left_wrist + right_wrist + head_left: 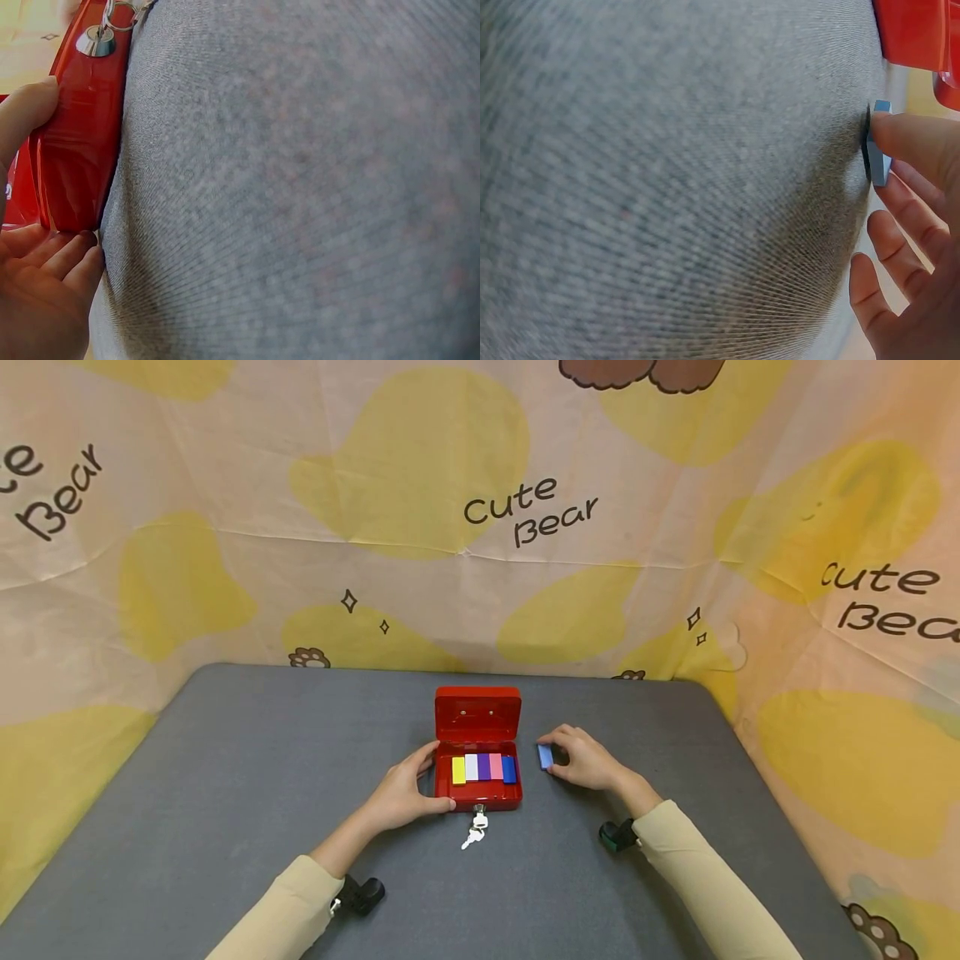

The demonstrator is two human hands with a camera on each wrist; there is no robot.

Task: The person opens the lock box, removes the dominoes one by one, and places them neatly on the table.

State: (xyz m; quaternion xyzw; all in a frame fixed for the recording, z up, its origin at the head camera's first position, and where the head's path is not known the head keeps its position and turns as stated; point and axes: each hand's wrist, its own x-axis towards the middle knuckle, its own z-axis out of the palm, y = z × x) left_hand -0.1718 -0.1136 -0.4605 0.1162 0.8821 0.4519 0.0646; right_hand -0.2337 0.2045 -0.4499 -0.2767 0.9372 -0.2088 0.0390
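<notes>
A red metal cash box (483,795) stands on the table with its lid (477,714) raised. Inside lies a row of coloured blocks: yellow (458,771), white (471,767), purple (483,767), pink (496,767) and dark blue (509,769). My left hand (405,792) grips the box's left side, thumb at the front corner and fingers along the side and back. To the right of the box, my right hand (583,760) pinches a light blue block (545,757) between thumb and fingers, close to the tabletop. Its other fingers (866,289) are spread apart.
A ring of keys (477,828) hangs from the lock (96,41) at the box's front and lies on the grey table (247,793). Behind and beside the table hangs a patterned cloth (420,460). Black devices (617,835) are strapped on both wrists.
</notes>
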